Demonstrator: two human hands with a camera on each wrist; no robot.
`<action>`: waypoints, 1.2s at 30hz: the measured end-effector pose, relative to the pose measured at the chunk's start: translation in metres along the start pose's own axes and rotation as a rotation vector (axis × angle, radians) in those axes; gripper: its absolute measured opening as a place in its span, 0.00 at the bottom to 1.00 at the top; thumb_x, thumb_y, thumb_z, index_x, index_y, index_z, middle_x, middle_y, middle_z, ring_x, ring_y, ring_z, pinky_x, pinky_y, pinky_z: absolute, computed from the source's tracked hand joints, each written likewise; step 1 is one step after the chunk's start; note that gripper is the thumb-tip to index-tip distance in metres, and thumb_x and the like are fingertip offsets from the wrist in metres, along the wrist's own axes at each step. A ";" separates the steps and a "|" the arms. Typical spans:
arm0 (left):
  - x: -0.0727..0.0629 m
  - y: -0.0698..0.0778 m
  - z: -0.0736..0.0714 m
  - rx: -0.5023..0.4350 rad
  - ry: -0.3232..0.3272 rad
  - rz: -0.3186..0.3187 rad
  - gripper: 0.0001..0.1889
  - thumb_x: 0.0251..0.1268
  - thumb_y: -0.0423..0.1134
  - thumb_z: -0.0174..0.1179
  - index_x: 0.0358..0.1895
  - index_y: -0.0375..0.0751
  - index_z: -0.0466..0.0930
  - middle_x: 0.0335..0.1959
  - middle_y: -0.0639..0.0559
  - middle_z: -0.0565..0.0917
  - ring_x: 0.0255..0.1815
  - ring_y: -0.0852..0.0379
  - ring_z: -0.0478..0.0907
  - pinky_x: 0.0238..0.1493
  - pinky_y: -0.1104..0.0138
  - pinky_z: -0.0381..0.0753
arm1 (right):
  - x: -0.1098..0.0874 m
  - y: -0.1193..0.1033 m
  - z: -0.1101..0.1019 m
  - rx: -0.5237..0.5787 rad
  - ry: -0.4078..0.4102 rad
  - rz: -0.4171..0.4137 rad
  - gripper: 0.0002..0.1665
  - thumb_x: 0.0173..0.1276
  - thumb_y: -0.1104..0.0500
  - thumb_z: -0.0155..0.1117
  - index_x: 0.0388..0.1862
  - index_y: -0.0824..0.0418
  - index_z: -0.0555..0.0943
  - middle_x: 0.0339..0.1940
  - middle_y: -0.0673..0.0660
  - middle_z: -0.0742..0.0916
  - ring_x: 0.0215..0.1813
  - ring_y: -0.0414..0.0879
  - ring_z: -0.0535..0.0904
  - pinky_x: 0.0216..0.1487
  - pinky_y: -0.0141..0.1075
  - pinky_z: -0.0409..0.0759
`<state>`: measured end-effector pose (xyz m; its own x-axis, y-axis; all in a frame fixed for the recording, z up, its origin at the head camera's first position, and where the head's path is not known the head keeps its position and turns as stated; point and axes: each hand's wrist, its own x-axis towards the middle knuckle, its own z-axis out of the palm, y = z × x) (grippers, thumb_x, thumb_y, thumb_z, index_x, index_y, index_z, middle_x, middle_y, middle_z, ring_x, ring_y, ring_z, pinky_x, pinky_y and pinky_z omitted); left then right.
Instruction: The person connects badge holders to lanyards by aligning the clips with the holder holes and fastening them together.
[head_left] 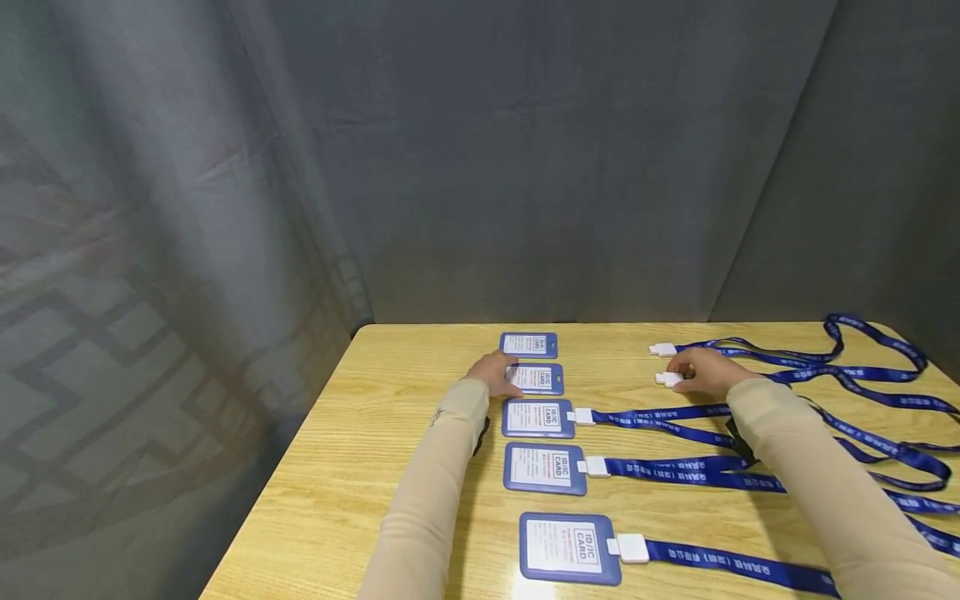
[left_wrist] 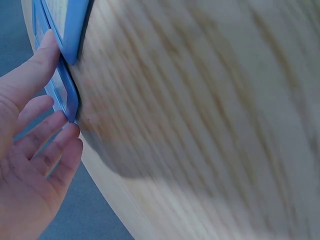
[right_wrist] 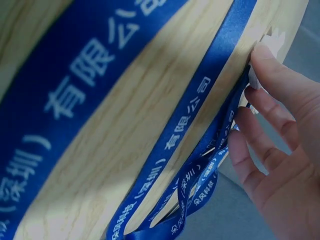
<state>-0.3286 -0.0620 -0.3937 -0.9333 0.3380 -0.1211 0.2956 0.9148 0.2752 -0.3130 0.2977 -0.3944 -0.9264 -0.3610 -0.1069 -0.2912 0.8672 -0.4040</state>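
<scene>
Five blue-framed ID card holders lie in a column on a wooden surface (head_left: pixel 322 492), running away from the wearer toward twelve o'clock. The nearest holder (head_left: pixel 570 547) joins a white clip (head_left: pixel 633 548) at its three o'clock; from there a blue lanyard (head_left: pixel 738 563) with white lettering runs toward four o'clock. Beyond it, the second holder (head_left: pixel 544 468) and the third holder (head_left: pixel 537 418) are likewise joined to clips and lanyards at three o'clock. Next is the fourth holder (head_left: pixel 542 379). At its nine o'clock side is the left hand (head_left: pixel 491 372), its grip grasping the holder between thumb and fingers. Well apart at three o'clock, the right hand (head_left: pixel 705 372) has its grip pinched on a separate clip (head_left: pixel 669 379). Farthest along the column is the fifth holder (head_left: pixel 528 345); at its three o'clock, well apart, lies another clip (head_left: pixel 663 350) with its own lanyard. Behind hangs a grey curtain (head_left: pixel 525 167).
</scene>
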 end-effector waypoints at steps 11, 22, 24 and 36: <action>0.006 -0.001 0.004 -0.043 -0.004 -0.022 0.35 0.48 0.47 0.71 0.62 0.40 0.72 0.61 0.44 0.76 0.63 0.49 0.72 0.66 0.61 0.69 | 0.007 -0.012 0.005 -0.030 0.015 -0.015 0.16 0.59 0.60 0.67 0.44 0.68 0.80 0.38 0.62 0.84 0.37 0.48 0.75 0.46 0.49 0.77; 0.008 0.002 0.006 -0.028 0.007 -0.016 0.35 0.47 0.48 0.72 0.61 0.41 0.73 0.61 0.45 0.76 0.63 0.49 0.72 0.66 0.61 0.69 | 0.016 -0.029 0.015 -0.028 0.025 -0.060 0.16 0.61 0.60 0.65 0.45 0.68 0.79 0.36 0.59 0.83 0.36 0.46 0.73 0.43 0.44 0.76; 0.010 0.001 0.007 -0.016 -0.001 -0.012 0.36 0.46 0.48 0.72 0.62 0.43 0.72 0.62 0.46 0.76 0.64 0.49 0.71 0.66 0.61 0.69 | 0.017 -0.031 0.016 -0.034 0.034 -0.076 0.16 0.61 0.60 0.65 0.45 0.68 0.79 0.35 0.58 0.83 0.35 0.46 0.73 0.42 0.43 0.76; 0.009 -0.004 0.003 -0.022 -0.007 0.081 0.34 0.47 0.48 0.72 0.61 0.45 0.73 0.60 0.48 0.77 0.63 0.50 0.73 0.66 0.62 0.69 | 0.021 -0.034 0.016 -0.019 0.020 -0.060 0.17 0.61 0.59 0.65 0.46 0.68 0.79 0.33 0.57 0.82 0.35 0.46 0.72 0.40 0.38 0.74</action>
<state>-0.3374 -0.0622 -0.3990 -0.9049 0.4127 -0.1043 0.3658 0.8792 0.3054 -0.3192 0.2552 -0.3973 -0.9116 -0.4058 -0.0651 -0.3506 0.8505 -0.3922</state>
